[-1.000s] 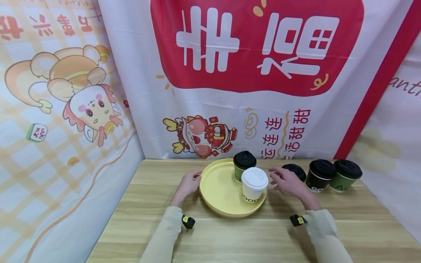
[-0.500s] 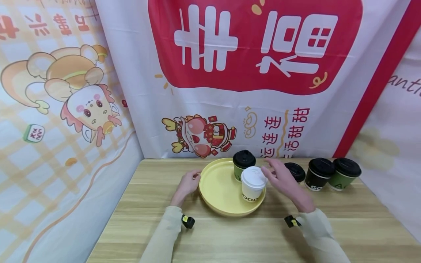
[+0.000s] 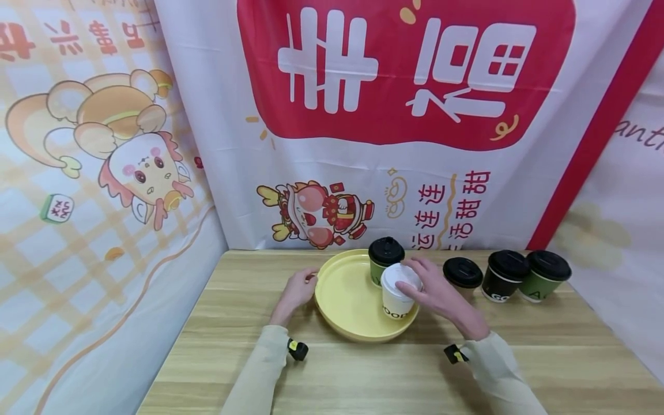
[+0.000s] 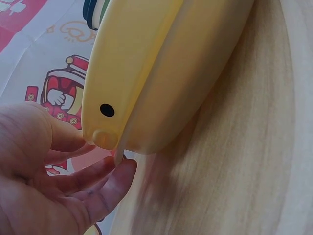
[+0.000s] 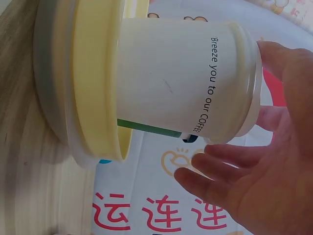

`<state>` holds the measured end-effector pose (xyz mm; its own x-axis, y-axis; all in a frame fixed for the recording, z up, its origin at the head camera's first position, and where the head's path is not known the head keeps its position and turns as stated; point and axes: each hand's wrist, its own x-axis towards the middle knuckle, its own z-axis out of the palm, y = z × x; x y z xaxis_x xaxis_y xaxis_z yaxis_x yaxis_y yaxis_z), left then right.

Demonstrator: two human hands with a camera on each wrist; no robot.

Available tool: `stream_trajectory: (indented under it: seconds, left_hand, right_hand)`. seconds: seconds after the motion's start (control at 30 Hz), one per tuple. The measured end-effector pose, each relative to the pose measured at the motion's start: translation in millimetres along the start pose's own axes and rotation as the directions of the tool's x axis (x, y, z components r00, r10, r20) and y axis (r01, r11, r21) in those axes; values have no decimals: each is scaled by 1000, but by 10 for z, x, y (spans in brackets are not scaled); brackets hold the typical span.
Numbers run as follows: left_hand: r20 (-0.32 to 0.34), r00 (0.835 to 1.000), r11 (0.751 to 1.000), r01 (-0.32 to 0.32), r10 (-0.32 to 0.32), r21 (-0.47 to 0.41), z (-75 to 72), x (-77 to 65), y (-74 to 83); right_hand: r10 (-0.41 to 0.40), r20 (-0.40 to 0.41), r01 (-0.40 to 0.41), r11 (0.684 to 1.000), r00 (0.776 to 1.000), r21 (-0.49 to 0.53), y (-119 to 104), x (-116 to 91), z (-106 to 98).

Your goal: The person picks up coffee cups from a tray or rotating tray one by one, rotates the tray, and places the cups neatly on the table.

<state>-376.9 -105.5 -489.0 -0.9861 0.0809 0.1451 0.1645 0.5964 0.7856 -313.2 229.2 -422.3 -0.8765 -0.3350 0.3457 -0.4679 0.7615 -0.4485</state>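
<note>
A yellow round tray (image 3: 344,302) rests on the table with two lidded paper cups in it. My left hand (image 3: 298,290) pinches its left rim, thumb above and fingertips beneath, as the left wrist view (image 4: 104,140) shows. Toward the tray's right side stands a white cup (image 3: 395,304), upright, its white lid facing up. Around that lid my right hand (image 3: 436,290) spreads, thumb at the near edge, fingers on the far side. In the right wrist view several fingers extend loosely beside the cup (image 5: 171,78). Just behind it is a green cup (image 3: 377,274) with a black lid.
To the right of the tray, three more black-lidded cups stand in a row: a brown one (image 3: 463,275), a black one (image 3: 502,279) and a green one (image 3: 542,279). A printed cloth (image 3: 321,161) hangs along the back edge of the wooden table (image 3: 373,380).
My right hand has moved left from beside the brown cup to the white cup's lid. My left hand keeps its hold on the tray rim, and the cups stay put.
</note>
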Motion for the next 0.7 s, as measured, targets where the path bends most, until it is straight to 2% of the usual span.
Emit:
stream_trajectory:
  seconds: [0.5,0.7]
  left_hand:
    - [8,1000,1000,-9,9,17,-14,-1,-9]
    - [8,1000,1000,-4,4,12,-17,-1,-7]
  right_hand:
    - [-28,41,27,999,999,24,-65,-10,46]
    - [15,53,-17,999,998,44,-77,-10,45]
